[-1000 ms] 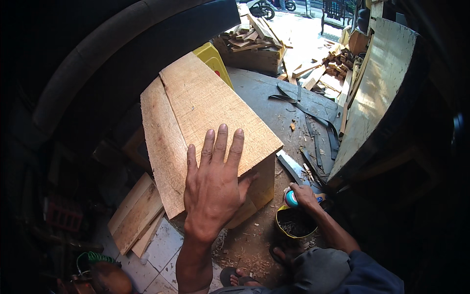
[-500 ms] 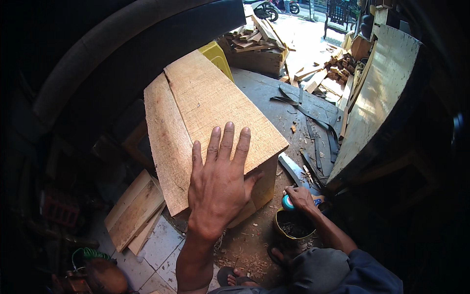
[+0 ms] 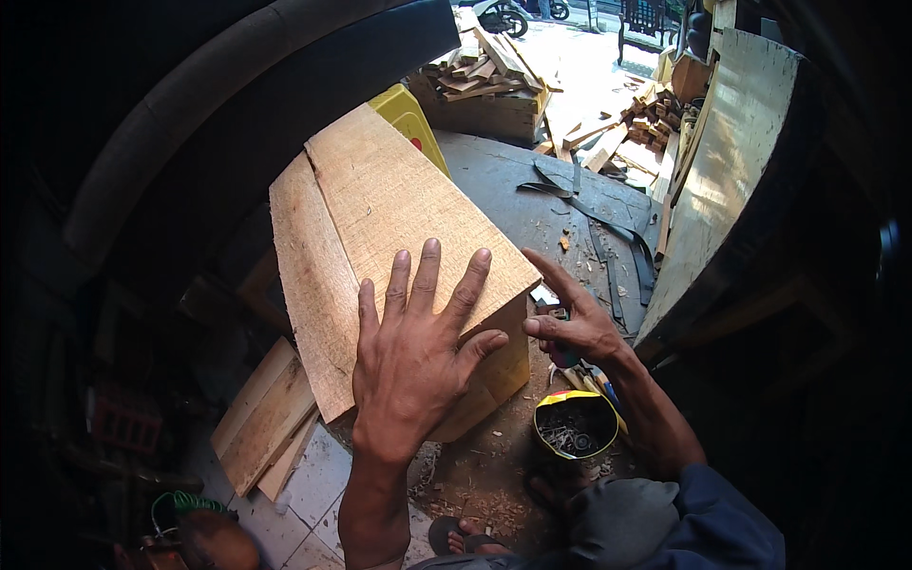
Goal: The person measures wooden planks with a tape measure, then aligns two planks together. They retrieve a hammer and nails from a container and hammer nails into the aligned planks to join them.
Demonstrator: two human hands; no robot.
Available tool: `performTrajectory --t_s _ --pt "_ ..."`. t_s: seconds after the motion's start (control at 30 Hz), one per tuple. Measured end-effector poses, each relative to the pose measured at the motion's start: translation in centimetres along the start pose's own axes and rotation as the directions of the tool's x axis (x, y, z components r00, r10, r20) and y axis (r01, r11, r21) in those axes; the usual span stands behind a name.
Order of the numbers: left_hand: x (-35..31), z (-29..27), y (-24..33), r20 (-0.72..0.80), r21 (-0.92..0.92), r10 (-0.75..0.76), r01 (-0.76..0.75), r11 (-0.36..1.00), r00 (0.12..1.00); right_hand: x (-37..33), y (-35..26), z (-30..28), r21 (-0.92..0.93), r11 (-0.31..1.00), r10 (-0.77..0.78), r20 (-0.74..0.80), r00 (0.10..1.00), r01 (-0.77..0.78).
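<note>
My left hand (image 3: 415,356) lies flat with spread fingers on top of a pale wooden panel (image 3: 399,195), near its front edge. A long seam runs through the panel, which rests on a box-like wooden body (image 3: 510,366). Beside the panel's right corner is my right hand (image 3: 581,328). Its index finger reaches to the corner and its thumb sticks out, while the other fingers curl round a small teal rounded object (image 3: 564,358). Most of that object is hidden, so I cannot tell its kind.
A yellow-rimmed tub of small metal pieces (image 3: 576,427) stands below my right hand, beside several tool handles (image 3: 598,382). Black strips (image 3: 608,223) lie on the grey surface. Boards (image 3: 261,418) lean at the left. Wood offcuts (image 3: 484,66) are piled behind; a curved panel (image 3: 736,161) stands right.
My right hand has risen from the tub to the panel's right corner, bringing the teal object. My left hand stays on the panel, its thumb now more spread. The view has shifted slightly.
</note>
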State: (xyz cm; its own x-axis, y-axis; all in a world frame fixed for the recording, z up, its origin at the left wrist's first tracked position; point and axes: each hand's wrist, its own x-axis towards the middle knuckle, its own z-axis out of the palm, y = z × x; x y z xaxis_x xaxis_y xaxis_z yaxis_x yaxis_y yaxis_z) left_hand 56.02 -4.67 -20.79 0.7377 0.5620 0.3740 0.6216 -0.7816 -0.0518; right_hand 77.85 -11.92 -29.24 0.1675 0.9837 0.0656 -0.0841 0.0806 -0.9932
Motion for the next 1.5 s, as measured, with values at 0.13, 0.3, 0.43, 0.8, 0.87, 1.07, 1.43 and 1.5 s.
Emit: performTrajectory --t_s 0.13,0.3,0.43,0.8,0.87,1.07,1.43,1.5 --pt "0.0 0.5 0.1 -0.007 0.012 -0.005 0.005 1.000 1.000 -0.1 -0.3 0.7 -0.013 0.996 0.089 0.102 0.991 -0.088" --pt "0.3 0.6 0.4 -0.003 -0.019 -0.025 0.025 1.000 1.000 -0.5 0.8 0.9 0.072 0.996 0.061 0.006 0.998 -0.062" --pt "0.3 0.4 0.4 0.009 -0.008 -0.027 0.027 1.000 1.000 -0.6 1.0 1.0 0.087 0.995 0.053 0.014 0.999 -0.054" --pt "0.4 0.6 0.4 -0.001 -0.030 -0.013 0.013 0.999 1.000 -1.3 1.5 1.1 0.044 0.999 0.005 -0.049 0.999 -0.003" --pt "0.2 0.6 0.3 -0.009 -0.021 -0.011 0.011 1.000 1.000 -1.4 1.6 1.6 0.090 0.996 0.002 -0.060 0.998 0.003" --pt "0.3 0.6 0.3 -0.032 -0.022 -0.001 0.000 1.000 0.999 -1.6 1.5 1.8 0.114 0.993 0.022 -0.069 0.997 -0.015" --pt "0.5 0.6 1.2 -0.038 -0.019 -0.007 0.007 1.000 0.999 -1.6 1.8 0.9 0.061 0.996 -0.063 -0.066 0.996 0.067" --pt "0.9 0.4 1.4 -0.041 -0.016 -0.011 0.011 1.000 0.999 -1.5 2.0 0.4 0.083 0.996 -0.031 -0.066 0.997 0.037"
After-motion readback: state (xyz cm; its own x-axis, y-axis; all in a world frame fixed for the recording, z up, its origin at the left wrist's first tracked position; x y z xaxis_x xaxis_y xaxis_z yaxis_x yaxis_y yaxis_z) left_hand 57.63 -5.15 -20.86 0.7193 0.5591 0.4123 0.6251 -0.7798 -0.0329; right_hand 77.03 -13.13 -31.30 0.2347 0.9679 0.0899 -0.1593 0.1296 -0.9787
